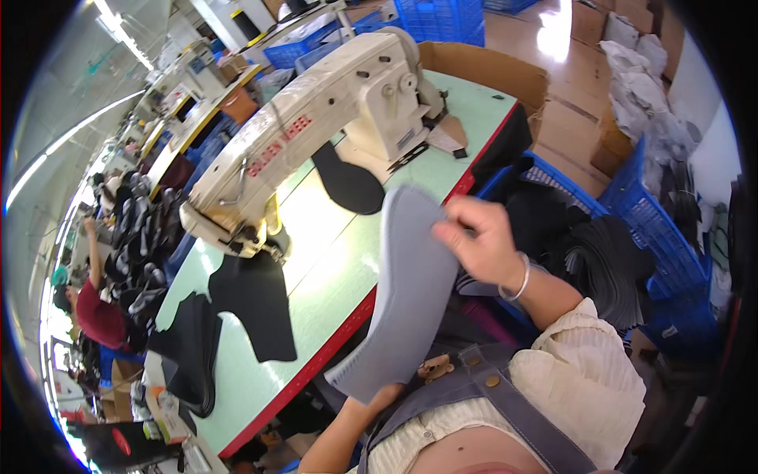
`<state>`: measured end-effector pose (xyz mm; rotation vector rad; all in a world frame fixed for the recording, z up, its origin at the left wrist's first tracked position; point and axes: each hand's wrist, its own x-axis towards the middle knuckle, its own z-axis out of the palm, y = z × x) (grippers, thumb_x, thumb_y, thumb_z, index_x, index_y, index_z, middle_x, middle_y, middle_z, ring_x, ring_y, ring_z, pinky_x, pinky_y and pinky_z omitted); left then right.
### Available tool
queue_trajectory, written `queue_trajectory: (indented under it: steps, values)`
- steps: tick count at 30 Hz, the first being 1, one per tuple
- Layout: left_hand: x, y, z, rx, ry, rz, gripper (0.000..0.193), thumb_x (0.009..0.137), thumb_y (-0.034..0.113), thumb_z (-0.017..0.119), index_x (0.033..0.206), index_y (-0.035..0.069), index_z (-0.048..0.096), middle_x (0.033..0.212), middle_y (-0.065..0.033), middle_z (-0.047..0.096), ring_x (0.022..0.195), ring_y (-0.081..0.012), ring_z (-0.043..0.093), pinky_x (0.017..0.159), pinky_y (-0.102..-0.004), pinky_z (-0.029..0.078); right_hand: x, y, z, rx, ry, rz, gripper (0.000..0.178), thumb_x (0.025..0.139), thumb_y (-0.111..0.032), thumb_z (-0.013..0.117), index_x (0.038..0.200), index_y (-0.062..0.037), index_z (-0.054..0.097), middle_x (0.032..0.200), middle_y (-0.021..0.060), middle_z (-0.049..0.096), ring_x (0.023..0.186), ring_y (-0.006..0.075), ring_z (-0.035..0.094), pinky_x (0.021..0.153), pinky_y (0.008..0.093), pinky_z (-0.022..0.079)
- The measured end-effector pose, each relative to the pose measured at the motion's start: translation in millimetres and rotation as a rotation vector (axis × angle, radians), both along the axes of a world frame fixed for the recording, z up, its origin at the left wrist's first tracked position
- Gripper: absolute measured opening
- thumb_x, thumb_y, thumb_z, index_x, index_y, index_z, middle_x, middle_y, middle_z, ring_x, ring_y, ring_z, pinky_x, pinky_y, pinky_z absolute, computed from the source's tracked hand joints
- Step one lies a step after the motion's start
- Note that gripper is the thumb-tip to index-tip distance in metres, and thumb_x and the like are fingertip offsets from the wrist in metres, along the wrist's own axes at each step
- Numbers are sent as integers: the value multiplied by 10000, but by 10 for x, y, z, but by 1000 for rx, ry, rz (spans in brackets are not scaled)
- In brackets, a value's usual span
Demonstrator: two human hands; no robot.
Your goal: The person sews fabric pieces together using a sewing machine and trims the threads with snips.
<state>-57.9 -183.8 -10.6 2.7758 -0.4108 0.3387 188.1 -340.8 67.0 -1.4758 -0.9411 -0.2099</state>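
A long grey piece with a pale side edge and a stitched lower end, shaped like a shoe sole or sock-like upper (418, 276), is held up slanting before my chest. My right hand (483, 239) pinches its upper right edge between thumb and fingers. At the lower end, my left hand (380, 397) grips it from behind, most of its fingers hidden. Beyond the piece stands a cream sewing machine (308, 126) on a pale green table (316, 316). Black cut fabric (251, 300) lies by the needle area, apart from both hands.
A stack of black cut pieces (192, 347) rests at the table's left end. Another black, sole-shaped piece (347, 183) lies under the machine arm. To the right, a blue crate (655, 213) stands near stacked dark pieces (604, 265). A person in a red shirt (100, 317) is far left.
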Motion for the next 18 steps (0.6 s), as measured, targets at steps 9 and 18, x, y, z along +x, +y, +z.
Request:
queue_trajectory:
  steps: [9, 18]
  values:
    - [-50, 497, 318, 185, -270, 329, 145, 754, 30, 607, 891, 57, 645, 1097, -87, 669, 1015, -261, 632, 986, -453, 423, 1403, -948, 937, 756, -656, -1211, 211, 930, -169, 641, 849, 25, 617, 831, 67, 665, 699, 111, 565, 620, 263, 458]
    - [-482, 1005, 406, 276, -172, 442, 378, 734, 65, 651, 1111, 64, 626, 1229, -95, 608, 1140, -276, 566, 1045, -486, 368, 2679, -402, 5, -558, -663, -801, 252, 894, -108, 601, 1126, -27, 651, 1095, 169, 655, 1002, 354, 613, 853, 415, 482]
